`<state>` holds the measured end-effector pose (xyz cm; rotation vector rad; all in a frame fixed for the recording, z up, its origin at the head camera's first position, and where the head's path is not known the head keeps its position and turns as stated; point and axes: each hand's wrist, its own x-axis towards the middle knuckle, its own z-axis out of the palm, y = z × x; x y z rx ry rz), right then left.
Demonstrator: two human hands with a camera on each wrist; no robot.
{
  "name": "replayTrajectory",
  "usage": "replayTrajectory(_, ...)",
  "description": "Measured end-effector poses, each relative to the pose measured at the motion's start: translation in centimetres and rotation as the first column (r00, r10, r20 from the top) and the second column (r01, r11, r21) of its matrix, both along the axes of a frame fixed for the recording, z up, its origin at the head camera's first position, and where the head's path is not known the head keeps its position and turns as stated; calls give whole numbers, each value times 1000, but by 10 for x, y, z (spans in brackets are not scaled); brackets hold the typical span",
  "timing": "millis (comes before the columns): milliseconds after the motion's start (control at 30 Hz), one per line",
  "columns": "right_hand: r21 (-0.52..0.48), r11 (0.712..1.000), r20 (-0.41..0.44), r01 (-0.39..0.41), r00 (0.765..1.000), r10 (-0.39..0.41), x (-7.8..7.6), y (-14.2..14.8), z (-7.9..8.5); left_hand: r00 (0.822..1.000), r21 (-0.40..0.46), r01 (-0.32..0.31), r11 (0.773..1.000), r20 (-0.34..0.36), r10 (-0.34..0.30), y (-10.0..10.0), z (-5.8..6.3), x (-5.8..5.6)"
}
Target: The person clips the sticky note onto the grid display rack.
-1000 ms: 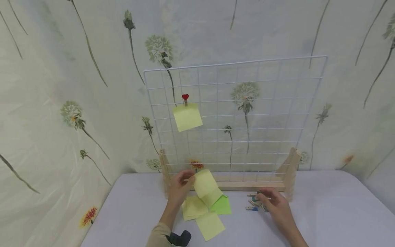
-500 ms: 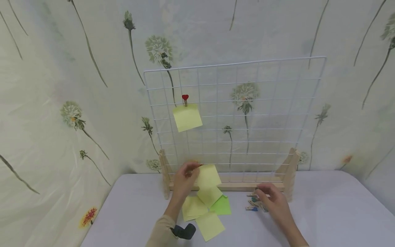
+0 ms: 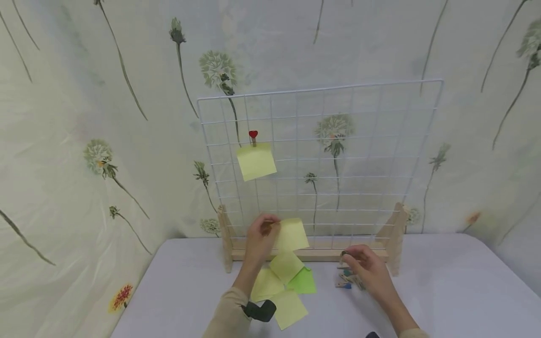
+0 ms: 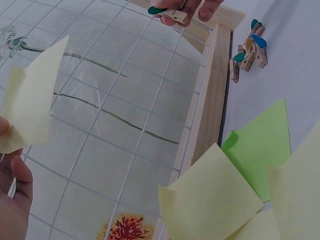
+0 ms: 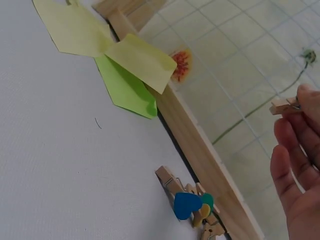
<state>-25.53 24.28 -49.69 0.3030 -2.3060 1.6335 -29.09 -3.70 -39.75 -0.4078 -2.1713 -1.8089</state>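
In the head view my left hand (image 3: 259, 241) pinches a yellow sticky note (image 3: 293, 234) by its left edge, in front of the lower part of a white wire grid panel (image 3: 321, 89). My right hand (image 3: 373, 271) is raised over the small clothespins (image 3: 350, 280). Between its thumb and fingers it pinches a wooden clothespin (image 4: 175, 15) with a green head, which the left wrist view shows well. A red heart clothespin (image 3: 253, 134) fixes another yellow note (image 3: 256, 163) to the upper left of the grid.
Loose yellow notes (image 3: 288, 310) and a bright green note (image 3: 303, 281) lie overlapping on the white table (image 3: 444, 291). The grid stands in a wooden base (image 3: 329, 255). A flower-printed cloth (image 3: 139, 164) hangs behind it.
My left hand has risen and moved right with the sticky note, off the notes below. My right hand has lifted slightly from the clothespin pile, with one clothespin in its fingers.
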Motion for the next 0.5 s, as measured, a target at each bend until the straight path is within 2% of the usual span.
replayTrajectory(100, 7, 1000, 11, 3, 1000, -3, 0, -1, 1, 1000, 7, 23, 1000, -8, -23, 3, 5, 0)
replayTrajectory(233, 25, 999, 16, 31, 999, -32, -2, -3, 4, 996, 40, 63, 997, -73, -60, 7, 11, -2)
replayTrajectory(367, 27, 998, 4, 50, 999, -50, -5, -3, 7, 986, 61, 85, 995, -149, -75, 12, 7, -15)
replayTrajectory(500, 30, 998, -17, 59, 998, -59, -5, -4, 9, 981, 64, 92, 994, -176, -79, 15, 21, -11)
